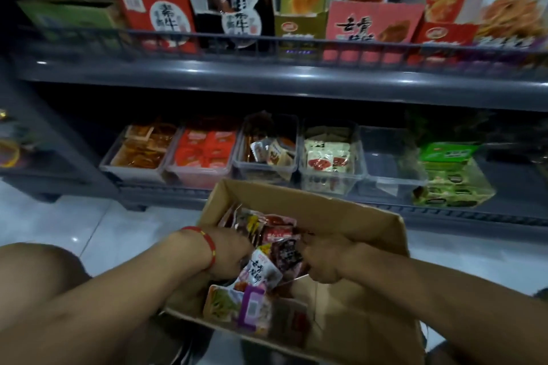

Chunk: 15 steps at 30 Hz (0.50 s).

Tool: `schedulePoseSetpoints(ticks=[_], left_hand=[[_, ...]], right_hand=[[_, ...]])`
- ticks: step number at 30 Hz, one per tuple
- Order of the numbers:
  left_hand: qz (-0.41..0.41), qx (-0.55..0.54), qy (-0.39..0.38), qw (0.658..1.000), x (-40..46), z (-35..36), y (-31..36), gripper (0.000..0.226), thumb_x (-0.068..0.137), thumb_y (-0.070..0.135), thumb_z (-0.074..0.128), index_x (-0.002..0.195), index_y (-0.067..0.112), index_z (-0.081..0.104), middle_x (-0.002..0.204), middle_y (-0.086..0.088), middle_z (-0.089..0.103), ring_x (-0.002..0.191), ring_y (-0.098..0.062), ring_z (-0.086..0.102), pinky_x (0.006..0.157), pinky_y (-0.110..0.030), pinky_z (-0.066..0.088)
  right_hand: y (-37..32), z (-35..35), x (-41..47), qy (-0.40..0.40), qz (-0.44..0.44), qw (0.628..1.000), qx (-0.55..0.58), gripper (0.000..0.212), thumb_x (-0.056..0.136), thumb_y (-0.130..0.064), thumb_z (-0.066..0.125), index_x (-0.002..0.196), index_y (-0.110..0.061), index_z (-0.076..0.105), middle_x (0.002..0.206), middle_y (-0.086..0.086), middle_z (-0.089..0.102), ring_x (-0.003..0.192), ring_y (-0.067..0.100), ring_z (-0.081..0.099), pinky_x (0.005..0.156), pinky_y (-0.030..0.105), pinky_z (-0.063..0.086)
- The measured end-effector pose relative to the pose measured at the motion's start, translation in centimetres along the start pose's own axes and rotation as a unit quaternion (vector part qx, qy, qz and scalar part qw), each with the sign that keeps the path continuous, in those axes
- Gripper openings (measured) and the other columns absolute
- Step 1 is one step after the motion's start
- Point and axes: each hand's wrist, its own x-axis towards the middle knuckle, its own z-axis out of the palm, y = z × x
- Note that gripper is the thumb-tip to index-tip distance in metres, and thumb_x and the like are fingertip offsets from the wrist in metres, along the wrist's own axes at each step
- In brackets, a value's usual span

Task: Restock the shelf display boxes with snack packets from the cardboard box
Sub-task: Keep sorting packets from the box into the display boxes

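Dim shop aisle, glossy white tile floor (pixel 98 234), and a dark grey shelf unit (pixel 267 74) taking up most of the view. Down on the bottom shelf sat a row of clear display boxes: one with orange packets (pixel 142 148), one with red packets (pixel 204 151), a half-full one (pixel 267 151) with a few loose packets, one with cream-and-red packets (pixel 329 157), and an empty clear box (pixel 388 160) that looked like the obvious one to fill, I'd guess. Next to that was a green carton (pixel 450 175). The cardboard box (pixel 355 216) sat right in front of the bottom shelf, close to the person's knee (pixel 38 270), probably so a reach from box to shelf stayed short. Both hands were down inside it among the mixed snack packets (pixel 267 246). The left hand (pixel 231 255), red string bracelet on the wrist, had its grip curled down into the pile, and the right hand (pixel 323 261) had its grip bunched on a dark packet (pixel 287 255), looked like sorting by type before loading. Room-wise, the box's tall far wall stood between the hands and the shelf, so anything lifted would've needed to clear that edge first. The overhanging upper shelf lip left a low gap above the clear boxes.
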Motion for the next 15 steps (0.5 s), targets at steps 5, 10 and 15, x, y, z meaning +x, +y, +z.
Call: schedulePoseSetpoints(ticks=[5,10,15], left_hand=[[-0.077,-0.038,0.018,0.996,0.2,0.6,-0.4,0.028,0.103,0.024,0.045,0.121,0.011,0.061,0.130,-0.013,0.062,0.106,-0.025,0.062,0.090,-0.035,0.051],[-0.053,-0.171,0.082,0.981,2.2,0.3,-0.3,0.035,0.105,0.024,0.046,0.138,0.019,0.054,0.139,-0.010,0.058,0.124,-0.028,0.055,0.095,-0.033,0.044],[-0.043,-0.204,0.095,0.973,3.8,0.9,-0.5,0.033,0.103,0.025,0.049,0.135,0.023,0.053,0.136,-0.010,0.059,0.122,-0.029,0.055,0.096,-0.035,0.044]], right_hand=[[0.7,3.3,5.1,0.094,-0.003,0.994,-0.054,0.062,0.098,-0.025,0.051,0.154,-0.010,0.030,0.159,0.013,0.030,0.143,0.031,0.035,0.116,0.045,0.033],[-0.1,6.0,6.7,0.093,0.056,0.994,-0.022,0.078,0.095,-0.038,0.058,0.156,-0.008,0.019,0.148,0.013,0.036,0.132,0.031,0.039,0.111,0.043,0.035],[-0.4,7.4,7.0,0.118,0.091,0.988,-0.033,0.087,0.094,-0.042,0.064,0.157,-0.005,0.016,0.144,0.015,0.035,0.127,0.032,0.042,0.104,0.044,0.041]])
